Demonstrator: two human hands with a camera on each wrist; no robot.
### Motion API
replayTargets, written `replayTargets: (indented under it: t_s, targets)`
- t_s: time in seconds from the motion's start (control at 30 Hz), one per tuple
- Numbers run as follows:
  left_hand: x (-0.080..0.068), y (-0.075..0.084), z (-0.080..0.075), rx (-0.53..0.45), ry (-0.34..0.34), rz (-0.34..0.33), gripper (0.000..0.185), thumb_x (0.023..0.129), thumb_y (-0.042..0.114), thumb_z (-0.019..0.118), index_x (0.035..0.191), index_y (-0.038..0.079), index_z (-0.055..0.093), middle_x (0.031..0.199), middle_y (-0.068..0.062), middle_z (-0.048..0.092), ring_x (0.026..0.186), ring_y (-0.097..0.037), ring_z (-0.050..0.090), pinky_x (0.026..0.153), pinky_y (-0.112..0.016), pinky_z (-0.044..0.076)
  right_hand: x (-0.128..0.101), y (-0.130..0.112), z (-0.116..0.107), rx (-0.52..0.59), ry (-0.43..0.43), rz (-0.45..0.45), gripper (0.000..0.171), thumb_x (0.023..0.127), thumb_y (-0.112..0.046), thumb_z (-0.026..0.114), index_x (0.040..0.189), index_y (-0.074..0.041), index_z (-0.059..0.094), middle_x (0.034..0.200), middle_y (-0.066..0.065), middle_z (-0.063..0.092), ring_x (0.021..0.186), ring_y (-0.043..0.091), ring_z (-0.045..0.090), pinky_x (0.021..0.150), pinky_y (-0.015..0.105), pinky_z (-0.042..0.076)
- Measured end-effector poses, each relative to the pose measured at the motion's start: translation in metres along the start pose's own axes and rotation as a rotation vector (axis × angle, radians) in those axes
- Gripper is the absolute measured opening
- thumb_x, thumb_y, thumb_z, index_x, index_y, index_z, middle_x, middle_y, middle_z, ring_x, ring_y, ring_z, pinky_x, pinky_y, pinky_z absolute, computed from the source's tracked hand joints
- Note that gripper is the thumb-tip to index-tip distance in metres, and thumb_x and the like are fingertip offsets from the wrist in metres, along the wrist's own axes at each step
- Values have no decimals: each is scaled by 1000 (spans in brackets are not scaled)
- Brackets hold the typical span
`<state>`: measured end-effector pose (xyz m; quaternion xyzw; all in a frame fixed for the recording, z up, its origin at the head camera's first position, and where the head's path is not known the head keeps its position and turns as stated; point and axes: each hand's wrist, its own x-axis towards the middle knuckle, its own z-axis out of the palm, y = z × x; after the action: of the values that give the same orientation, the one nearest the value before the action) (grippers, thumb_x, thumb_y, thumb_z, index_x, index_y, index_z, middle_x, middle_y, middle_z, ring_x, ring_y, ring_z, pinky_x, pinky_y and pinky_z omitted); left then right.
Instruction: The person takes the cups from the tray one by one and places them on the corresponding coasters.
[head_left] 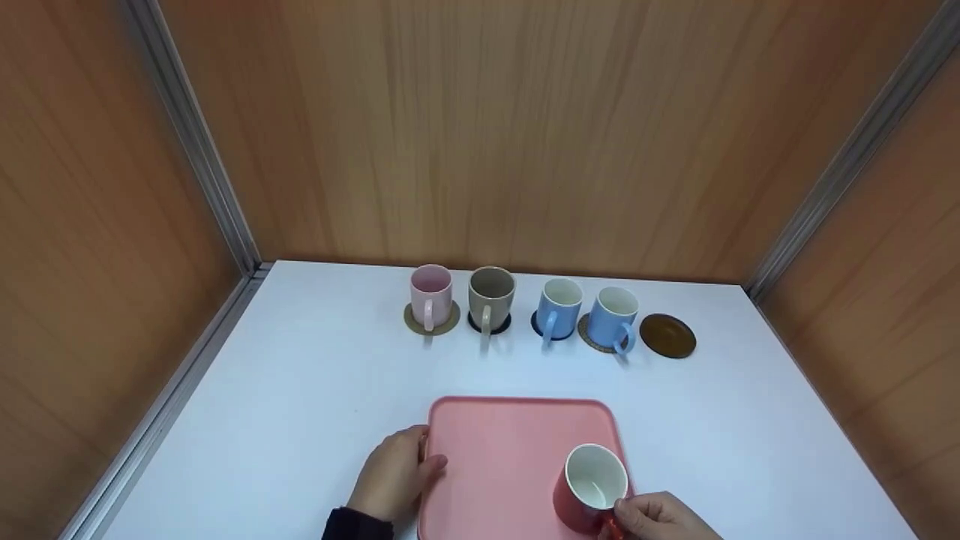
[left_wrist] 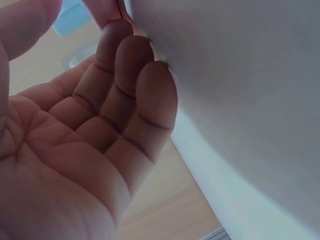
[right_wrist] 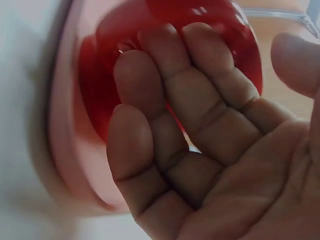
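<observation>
Your right hand (head_left: 660,517) is at the red mug (head_left: 589,487), fingers curled against its handle side, and that mug stands upright on the near right part of the pink tray (head_left: 510,450). Your left hand (head_left: 394,476) rests on the tray's left edge, fingers lightly bent on the rim, thumb on top. The tray sits on the white desk (head_left: 300,390), near you. Farther back there's a row: pink mug (head_left: 430,294), beige mug (head_left: 491,297), two blue mugs (head_left: 559,306), each on a coaster, and one bare brown coaster (head_left: 667,335) at the right end.
</observation>
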<state>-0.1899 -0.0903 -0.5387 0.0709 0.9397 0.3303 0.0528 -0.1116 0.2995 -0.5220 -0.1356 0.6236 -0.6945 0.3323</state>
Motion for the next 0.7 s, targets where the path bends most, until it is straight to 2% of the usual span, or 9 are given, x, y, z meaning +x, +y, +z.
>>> replayTargets:
  t_s: [0.13, 0.37, 0.7]
  targets:
    - [0, 0, 0, -8, -4, -9, 48, 86, 26, 76, 123, -1, 64, 87, -1, 66, 84, -14, 61, 78, -39, 52, 4, 8, 6, -10, 21, -40, 41, 108, -13, 36, 101, 15, 65, 89, -2, 76, 67, -4, 62, 57, 13, 48]
    - [1, 2, -1, -25, -15, -43, 46, 86, 26, 77, 123, 2, 65, 89, 0, 69, 86, -14, 63, 80, -40, 53, 6, 12, 9, 64, 43, 32, 38, 108, -20, 39, 100, 0, 71, 83, -7, 72, 64, -2, 61, 56, 14, 47]
    - [0, 1, -1, -26, -16, -20, 48, 86, 26, 77, 124, 1, 64, 93, -3, 69, 90, -16, 64, 81, -42, 53, 8, 15, 9, 59, 60, 69, 38, 108, -22, 40, 97, -6, 74, 79, -10, 71, 62, -3, 60, 55, 13, 46]
